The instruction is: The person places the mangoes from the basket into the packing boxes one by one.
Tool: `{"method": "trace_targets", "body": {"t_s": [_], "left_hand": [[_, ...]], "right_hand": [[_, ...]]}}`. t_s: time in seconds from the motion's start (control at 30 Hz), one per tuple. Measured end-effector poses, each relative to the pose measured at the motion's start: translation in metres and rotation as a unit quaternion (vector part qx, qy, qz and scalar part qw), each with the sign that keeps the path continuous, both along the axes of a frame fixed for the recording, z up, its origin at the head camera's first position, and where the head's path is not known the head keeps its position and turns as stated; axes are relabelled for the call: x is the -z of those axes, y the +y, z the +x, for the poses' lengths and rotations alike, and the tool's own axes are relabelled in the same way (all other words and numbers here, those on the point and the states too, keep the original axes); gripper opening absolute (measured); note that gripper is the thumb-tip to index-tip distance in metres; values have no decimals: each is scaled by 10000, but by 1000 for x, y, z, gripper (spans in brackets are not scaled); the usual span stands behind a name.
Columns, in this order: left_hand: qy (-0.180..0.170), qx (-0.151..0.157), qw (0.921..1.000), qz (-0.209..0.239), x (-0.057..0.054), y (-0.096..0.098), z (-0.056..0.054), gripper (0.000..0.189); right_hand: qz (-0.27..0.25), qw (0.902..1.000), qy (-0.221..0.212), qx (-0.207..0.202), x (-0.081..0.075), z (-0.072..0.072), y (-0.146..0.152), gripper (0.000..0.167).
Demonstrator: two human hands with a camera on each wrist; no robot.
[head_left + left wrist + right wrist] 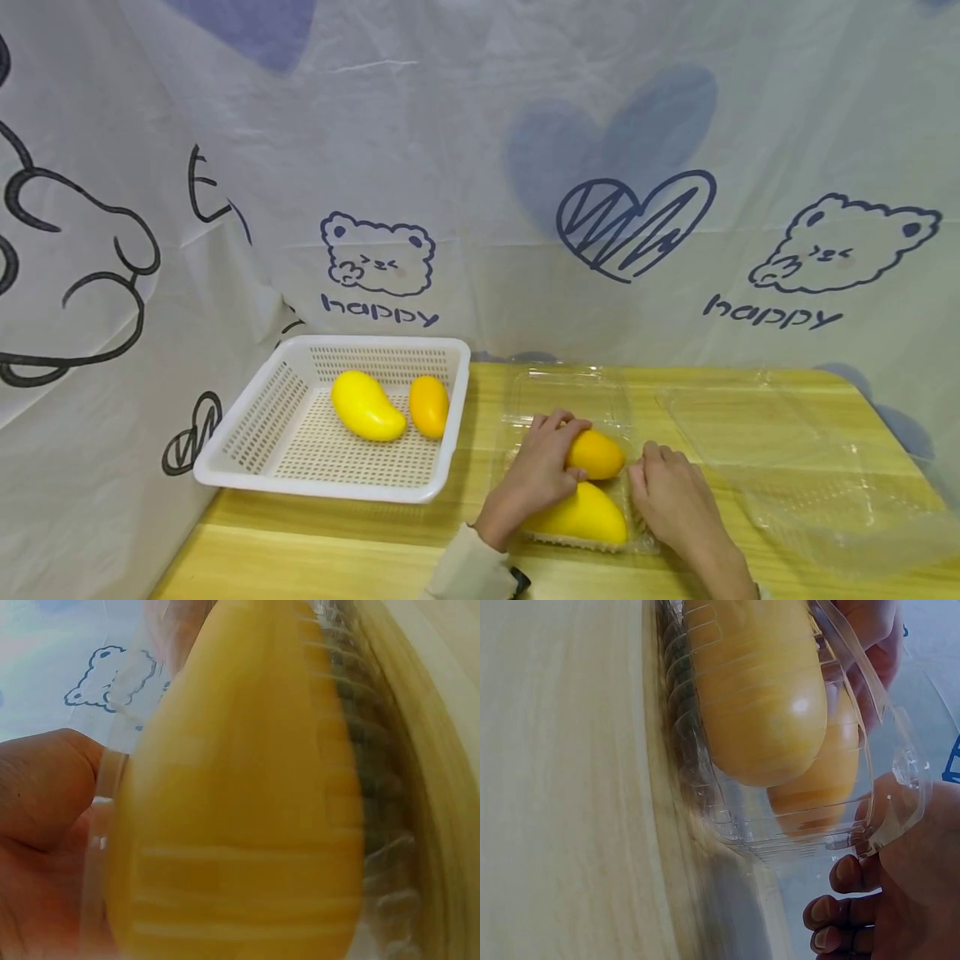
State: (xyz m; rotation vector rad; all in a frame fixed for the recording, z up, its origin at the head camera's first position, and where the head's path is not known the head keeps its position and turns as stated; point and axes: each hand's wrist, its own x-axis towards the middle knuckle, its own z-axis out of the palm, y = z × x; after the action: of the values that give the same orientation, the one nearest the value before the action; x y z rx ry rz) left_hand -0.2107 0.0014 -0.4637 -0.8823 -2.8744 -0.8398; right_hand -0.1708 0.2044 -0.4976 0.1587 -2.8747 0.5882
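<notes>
A clear plastic clamshell container (558, 400) lies with its lid folded back, away from me. Inside its near part is a yellow mango (588, 515), with a smaller orange mango (597, 455) behind it. My left hand (542, 468) grips the orange mango's left end between thumb and fingers. My right hand (675, 492) is at the container's right side. In the right wrist view, the right hand (922, 877) pinches the container's rim (900, 810), its other fingers curled outside the wall. Through the wall, the left wrist view shows the yellow mango (240, 780) up close.
On the left stands a white perforated basket (315, 492) holding a yellow mango (365, 407) and an orange mango (429, 407). Another open clear container (855, 508) lies at the right of the wooden table (315, 550). A printed cloth (480, 167) hangs behind and at the left.
</notes>
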Motion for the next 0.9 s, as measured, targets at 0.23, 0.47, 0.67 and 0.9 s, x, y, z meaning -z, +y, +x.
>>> {"method": "trace_targets", "body": {"t_s": [0.23,0.47,0.67,0.9], "left_hand": [[-137,-41,9999,-5,2,6,-1,57],[2,-248,9997,-35,1,11,2,55],[-150,-298,9992,203,1,10,4,55],[-122,-392,9990,184,1,6,5,51]], "right_hand": [[-11,10000,-2,-25,-2,0,0,22],[-12,10000,12,-49,-3,1,1,21],[28,10000,55,-33,-1,0,2,20],[55,9999,-107,-83,-1,1,1,22]]}}
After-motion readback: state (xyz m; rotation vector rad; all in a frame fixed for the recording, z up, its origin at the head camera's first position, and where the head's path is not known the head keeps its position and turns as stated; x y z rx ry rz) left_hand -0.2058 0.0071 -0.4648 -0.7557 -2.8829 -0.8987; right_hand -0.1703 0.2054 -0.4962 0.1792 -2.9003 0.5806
